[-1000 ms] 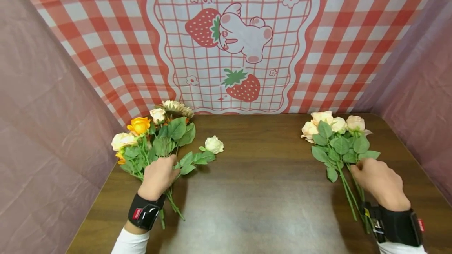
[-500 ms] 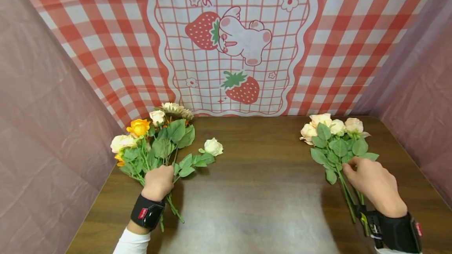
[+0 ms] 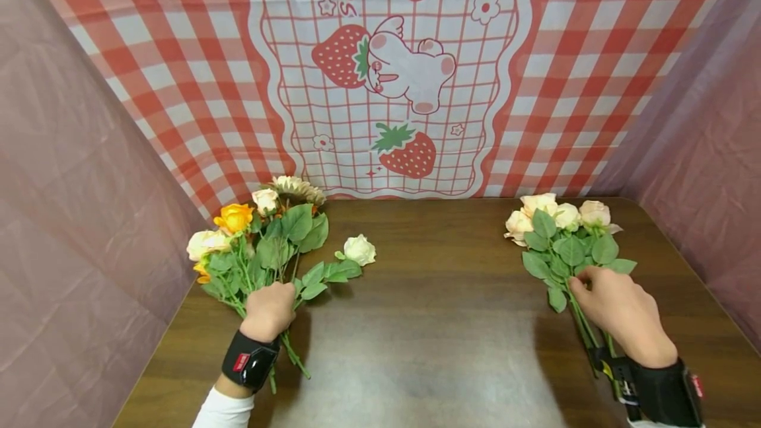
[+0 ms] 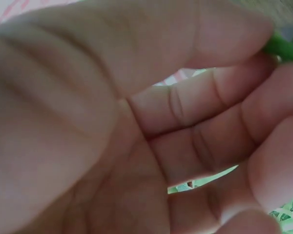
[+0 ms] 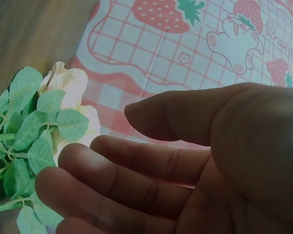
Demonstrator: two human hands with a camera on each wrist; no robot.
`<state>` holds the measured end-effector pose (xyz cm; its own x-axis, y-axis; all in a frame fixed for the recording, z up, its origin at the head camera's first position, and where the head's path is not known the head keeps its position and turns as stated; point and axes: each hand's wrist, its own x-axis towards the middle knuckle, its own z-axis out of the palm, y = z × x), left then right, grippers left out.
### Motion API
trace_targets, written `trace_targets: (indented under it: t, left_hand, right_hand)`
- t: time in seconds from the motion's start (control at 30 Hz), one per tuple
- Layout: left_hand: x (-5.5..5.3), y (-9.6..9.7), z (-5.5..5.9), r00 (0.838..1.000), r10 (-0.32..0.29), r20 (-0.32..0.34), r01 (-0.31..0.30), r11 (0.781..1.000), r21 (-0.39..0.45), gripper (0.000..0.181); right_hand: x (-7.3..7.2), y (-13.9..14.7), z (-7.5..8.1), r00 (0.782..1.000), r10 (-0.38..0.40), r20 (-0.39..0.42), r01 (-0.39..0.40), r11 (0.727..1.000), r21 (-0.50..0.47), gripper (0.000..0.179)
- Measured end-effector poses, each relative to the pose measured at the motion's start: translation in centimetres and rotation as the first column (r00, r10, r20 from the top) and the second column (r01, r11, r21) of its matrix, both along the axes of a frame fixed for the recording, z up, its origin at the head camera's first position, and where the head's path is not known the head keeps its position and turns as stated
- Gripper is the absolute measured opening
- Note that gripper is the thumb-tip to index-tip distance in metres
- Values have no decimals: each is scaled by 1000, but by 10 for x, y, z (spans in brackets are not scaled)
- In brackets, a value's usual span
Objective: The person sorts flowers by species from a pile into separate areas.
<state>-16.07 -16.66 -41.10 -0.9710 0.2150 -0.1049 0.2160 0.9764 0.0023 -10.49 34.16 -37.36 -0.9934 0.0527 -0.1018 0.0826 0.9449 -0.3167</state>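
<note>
At the left of the table, my left hand rests over the stems of a mixed bunch of flowers. In the left wrist view, its thumb and forefinger pinch a green stem; which flower it belongs to cannot be told. That bunch has an orange rose, a cream rose and pale daisy-like heads. A white rose lies just right of it. Over the stems of a bunch of peach roses, my right hand has loosely bent fingers, with nothing between thumb and fingers in the right wrist view.
Both bunches lie on a brown wooden table, with bare wood between them. A red-and-white checked strawberry cloth hangs along the back edge. Pinkish drapes close off both sides.
My right hand has shifted left across the peach rose stems. The left hand has slid slightly down along its stems, towards me. The flowers lie nearly as before.
</note>
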Motion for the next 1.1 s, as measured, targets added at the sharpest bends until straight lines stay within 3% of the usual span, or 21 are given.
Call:
trace_targets:
  t: [0.23,0.47,0.77,1.1]
  left_hand:
    - [-1,0,2,999,-11,-30,12,1000,13,11]
    - [-2,0,3,988,-41,-152,48,998,44,14]
    - [-7,1,2,937,-22,-348,76,987,142,8]
    - [-9,3,5,875,13,-483,141,949,282,19]
  right_hand:
    - [0,-4,-2,1000,6,-29,-6,1000,5,28]
    - [-3,-5,-4,998,20,-66,-19,1000,16,23]
    - [-3,-8,-6,998,26,-53,-26,1000,5,24]
    - [-3,-11,-6,997,37,-68,-36,999,7,23]
